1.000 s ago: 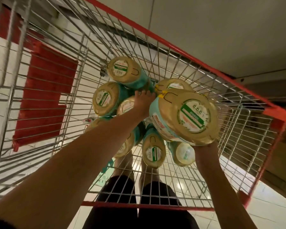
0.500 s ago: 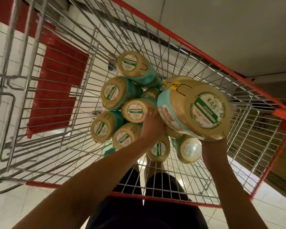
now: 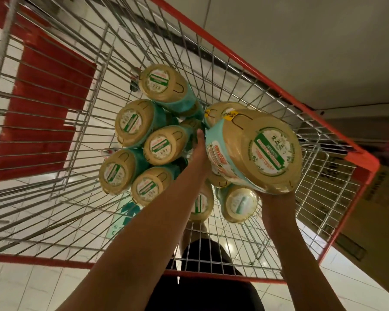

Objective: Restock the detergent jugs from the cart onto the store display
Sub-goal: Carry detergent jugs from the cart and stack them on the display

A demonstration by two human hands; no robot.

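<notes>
Since half a second ago my left hand has slid further up the frame and deeper among the jugs, while the load on my right has hardly shifted. Biggest in view is the cart, its wire basket filling the frame and its red rim crossing the upper right. That rim is the first hazard, I think, because anything I swing out toward the right has to clear it or it will catch. Next in size is the lifted jug, right of centre and tilted, with its broad tan end facing me. It sits above my right hand, which meets it only at its lower edge. Those fingers are hidden behind the jug, so I cannot tell whether they wrap it or merely prop it. With most of the weight lying up-frame of that contact, I judge it could roll off toward the centre and drop onto the stock below. The remaining jugs stand packed together left of centre and beneath the lifted one. My left hand lies between that cluster and the lifted jug, touching its teal side. Its fingertips are buried, so its grip cannot be told, and a shifting jug could pinch them. No display shows anywhere.
</notes>
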